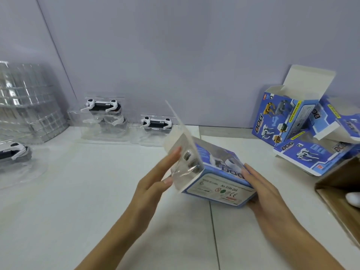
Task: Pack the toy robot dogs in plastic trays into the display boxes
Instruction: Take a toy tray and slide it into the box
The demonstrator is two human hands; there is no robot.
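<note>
The table (pixel 97 191) is white and spreads under both hands. Far left of the left hand a stack of clear trays (pixel 25 102) stands against the wall. Beyond and right of the right hand lies a heap of empty blue boxes (pixel 303 129), one with its white flap raised. At the right edge, just past the right hand, is the corner of a brown carton (pixel 339 191).

Between the hands, held just above the table, is the blue box (pixel 218 178), tilted, its printed end toward the camera and its open end toward the left hand. A tray (pixel 187 168) with a toy dog sits partly inside that open end, and the white flap (pixel 179 129) stands up behind it.

The right hand (pixel 266 193) cups the box's right side, fingers curled around its edge. The left hand (pixel 153 184) is spread, its straight fingers (pixel 173 154) pressing on the tray at the box mouth.

Beyond the left hand, near the wall, are trayed dogs: two stacked (pixel 103 112), one beside them (pixel 155 123), and another (pixel 15 151) at the far left edge.
</note>
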